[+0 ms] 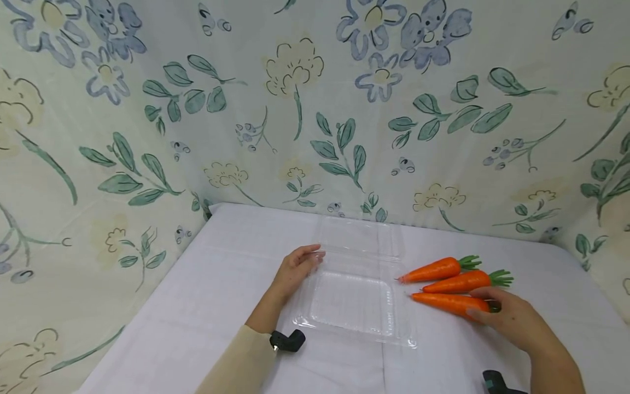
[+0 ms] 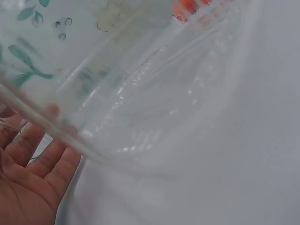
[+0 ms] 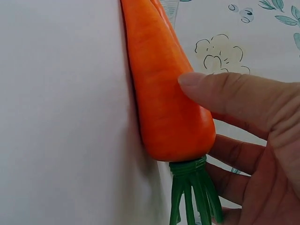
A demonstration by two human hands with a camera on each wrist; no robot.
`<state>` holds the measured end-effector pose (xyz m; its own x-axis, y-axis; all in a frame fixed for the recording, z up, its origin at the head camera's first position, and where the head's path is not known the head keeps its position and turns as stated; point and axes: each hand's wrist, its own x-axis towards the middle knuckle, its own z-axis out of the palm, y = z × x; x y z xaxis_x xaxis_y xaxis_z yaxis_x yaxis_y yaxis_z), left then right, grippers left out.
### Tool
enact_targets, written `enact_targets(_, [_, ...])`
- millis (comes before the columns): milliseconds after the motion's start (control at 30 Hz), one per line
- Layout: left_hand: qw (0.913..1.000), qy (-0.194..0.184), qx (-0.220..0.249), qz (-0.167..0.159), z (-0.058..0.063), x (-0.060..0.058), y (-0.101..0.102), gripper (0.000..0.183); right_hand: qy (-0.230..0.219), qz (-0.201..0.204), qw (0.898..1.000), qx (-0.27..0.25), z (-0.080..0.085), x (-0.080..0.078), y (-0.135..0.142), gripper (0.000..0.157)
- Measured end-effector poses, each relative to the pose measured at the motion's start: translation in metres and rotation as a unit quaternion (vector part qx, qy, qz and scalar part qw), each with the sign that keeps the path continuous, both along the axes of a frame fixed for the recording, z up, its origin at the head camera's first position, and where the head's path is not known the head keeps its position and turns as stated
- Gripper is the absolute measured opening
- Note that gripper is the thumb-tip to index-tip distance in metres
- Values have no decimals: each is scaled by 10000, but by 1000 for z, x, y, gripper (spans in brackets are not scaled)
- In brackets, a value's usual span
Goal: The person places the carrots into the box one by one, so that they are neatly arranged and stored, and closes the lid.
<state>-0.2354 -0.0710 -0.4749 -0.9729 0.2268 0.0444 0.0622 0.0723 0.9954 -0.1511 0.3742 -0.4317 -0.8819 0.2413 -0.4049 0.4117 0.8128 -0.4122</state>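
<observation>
A clear plastic clamshell box lies opened out on the table, its lid spread toward the back. My left hand holds the box's left edge near the fold; in the left wrist view, some fingertips show through the clear wall. Three orange carrots with short green tops lie to the right of the box, tips pointing left. The nearest carrot is pinched near its thick end by my right hand. In the right wrist view, the thumb presses that carrot's side, with the other fingers partly behind it.
Beyond the pinched carrot lie the middle carrot and the far carrot, close together. A white cloth covers the table. Floral curtain fabric hangs along its back and sides.
</observation>
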Motion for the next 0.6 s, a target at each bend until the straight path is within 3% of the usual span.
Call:
enact_targets(300, [9995, -72, 285, 75, -3, 0, 4, 42, -127, 192, 9997, -45, 0, 0, 4, 94])
enact_targets(600, [9986, -182, 465, 147, -5, 1, 6, 40, -201, 199, 9996, 73, 0, -1, 2, 93])
